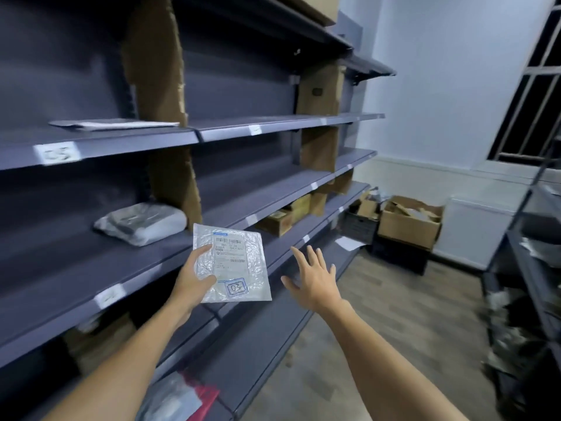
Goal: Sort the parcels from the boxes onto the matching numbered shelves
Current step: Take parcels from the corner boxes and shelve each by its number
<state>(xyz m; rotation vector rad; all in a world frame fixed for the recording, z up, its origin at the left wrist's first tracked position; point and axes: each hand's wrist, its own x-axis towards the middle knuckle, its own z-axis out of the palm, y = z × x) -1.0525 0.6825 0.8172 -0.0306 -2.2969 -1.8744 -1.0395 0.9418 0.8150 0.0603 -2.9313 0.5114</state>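
Grey bag (170,401) on low shelf, 7 o'clock; left hand (194,276), thumb and fingers pinching the left edge of a flat silver parcel (243,262) marked 03, held before the shelves; right hand (314,278), 3 o'clock of that parcel, fingers spread, holding nothing; wrapped grey parcel (141,223) on middle shelf (76,268), 10 o'clock of the held one; cardboard boxes (409,223) on floor, 2 o'clock, far.
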